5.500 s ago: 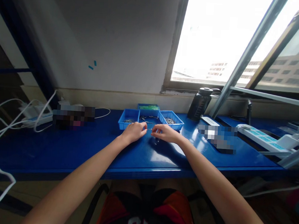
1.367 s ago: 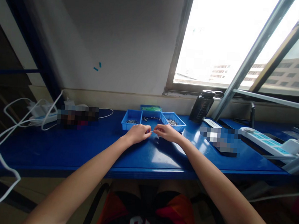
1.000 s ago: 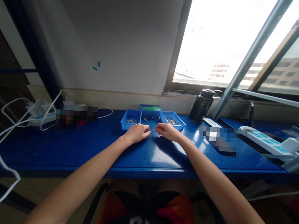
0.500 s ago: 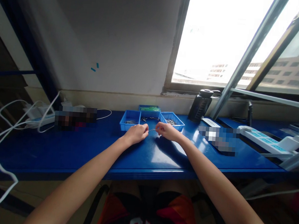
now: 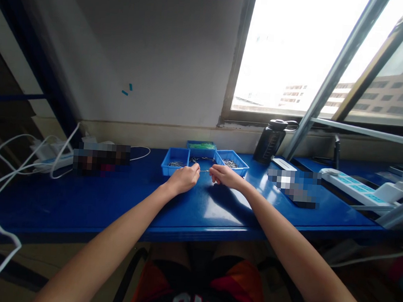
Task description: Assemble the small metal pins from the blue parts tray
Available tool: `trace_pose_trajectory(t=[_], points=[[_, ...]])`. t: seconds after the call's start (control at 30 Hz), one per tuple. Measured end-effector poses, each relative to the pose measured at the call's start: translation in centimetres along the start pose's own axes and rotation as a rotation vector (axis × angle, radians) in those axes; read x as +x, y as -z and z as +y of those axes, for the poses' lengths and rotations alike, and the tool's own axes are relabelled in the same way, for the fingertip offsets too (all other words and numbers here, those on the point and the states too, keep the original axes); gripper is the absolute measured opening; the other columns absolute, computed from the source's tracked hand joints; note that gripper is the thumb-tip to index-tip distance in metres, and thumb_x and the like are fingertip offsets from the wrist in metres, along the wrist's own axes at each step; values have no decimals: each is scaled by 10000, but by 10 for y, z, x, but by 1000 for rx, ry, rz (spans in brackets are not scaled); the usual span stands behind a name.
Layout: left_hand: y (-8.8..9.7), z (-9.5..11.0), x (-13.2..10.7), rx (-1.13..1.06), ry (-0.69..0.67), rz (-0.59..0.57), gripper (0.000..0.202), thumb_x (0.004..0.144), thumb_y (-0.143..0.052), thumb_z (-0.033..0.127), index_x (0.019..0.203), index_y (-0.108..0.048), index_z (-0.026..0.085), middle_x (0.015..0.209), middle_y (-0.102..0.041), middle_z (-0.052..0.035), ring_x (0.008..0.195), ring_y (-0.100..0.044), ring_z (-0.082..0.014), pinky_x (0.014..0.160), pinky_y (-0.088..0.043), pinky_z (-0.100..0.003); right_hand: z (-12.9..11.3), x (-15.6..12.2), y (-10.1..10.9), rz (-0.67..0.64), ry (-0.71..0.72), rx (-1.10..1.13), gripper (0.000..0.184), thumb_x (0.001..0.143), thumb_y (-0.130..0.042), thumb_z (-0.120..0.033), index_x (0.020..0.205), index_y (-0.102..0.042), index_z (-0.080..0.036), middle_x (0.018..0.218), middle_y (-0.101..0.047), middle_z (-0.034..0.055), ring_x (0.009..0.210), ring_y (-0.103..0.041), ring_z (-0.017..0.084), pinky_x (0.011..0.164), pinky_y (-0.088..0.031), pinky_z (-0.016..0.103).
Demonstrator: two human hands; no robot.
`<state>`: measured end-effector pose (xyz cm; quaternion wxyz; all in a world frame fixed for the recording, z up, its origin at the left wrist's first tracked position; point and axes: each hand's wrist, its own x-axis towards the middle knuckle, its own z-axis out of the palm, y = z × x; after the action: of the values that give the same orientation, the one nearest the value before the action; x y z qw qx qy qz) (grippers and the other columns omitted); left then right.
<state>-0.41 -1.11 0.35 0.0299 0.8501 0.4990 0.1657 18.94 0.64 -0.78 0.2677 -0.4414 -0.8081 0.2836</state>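
Observation:
My left hand [image 5: 185,178] and my right hand [image 5: 224,176] rest on the blue bench [image 5: 91,201], fingertips almost meeting. Both pinch the ends of a thin metal pin [image 5: 204,171] that spans the small gap between them. Just beyond the hands stand three small blue trays: the left tray [image 5: 174,158] and the right tray [image 5: 232,158] hold small metal parts, and the middle tray [image 5: 200,161] holds several thin metal pieces. Behind them a fourth tray [image 5: 201,145] holds something green.
A dark water bottle [image 5: 270,140] stands by the window frame. A white power strip [image 5: 352,188] with a plugged adapter lies at the right. White cables [image 5: 21,166] and another strip sit at the left. Slanted metal bars [image 5: 325,81] rise at the right.
Both hands have stayed in front of the trays, pinching the pin. Over the last second they rose slightly toward the middle tray; the view shifted a little.

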Motion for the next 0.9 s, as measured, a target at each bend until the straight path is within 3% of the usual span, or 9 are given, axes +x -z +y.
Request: trace_pose_trajectory(t=[0.1, 0.3, 0.7, 0.9], points=[[-1, 0, 0, -27, -24, 37, 257, 874, -283, 325, 946, -487, 187, 807, -614, -63, 734, -585, -192, 598, -402, -257, 1, -1, 1, -39, 9, -4, 279, 820, -406, -393, 798, -534, -147, 641, -583, 10, 510, -489, 85, 498, -389, 201], [0, 3, -1, -137, -201, 181, 247, 866, -317, 326, 915, -520, 194, 912, -557, -43, 744, -552, -144, 640, -419, -243, 2, -2, 1, -55, 17, -16, 259, 782, -472, -374, 868, -560, -147, 657, -579, 11, 544, -500, 91, 513, -396, 205], [-7, -4, 4, -159, -266, 117, 201, 808, -443, 299, 930, -574, 208, 956, -550, -18, 694, -556, -106, 657, -431, -226, -9, -4, -3, -82, 67, 11, 282, 786, -456, -404, 791, -571, -146, 647, -550, 3, 543, -476, 82, 506, -383, 194], [-1, 3, -1, -162, -262, 142, 155, 766, -468, 285, 867, -536, 188, 920, -560, -29, 752, -558, -133, 676, -433, -240, -5, -3, -1, -11, 42, -84, 286, 781, -475, -386, 905, -594, -158, 622, -582, 2, 520, -509, 95, 524, -400, 214]])
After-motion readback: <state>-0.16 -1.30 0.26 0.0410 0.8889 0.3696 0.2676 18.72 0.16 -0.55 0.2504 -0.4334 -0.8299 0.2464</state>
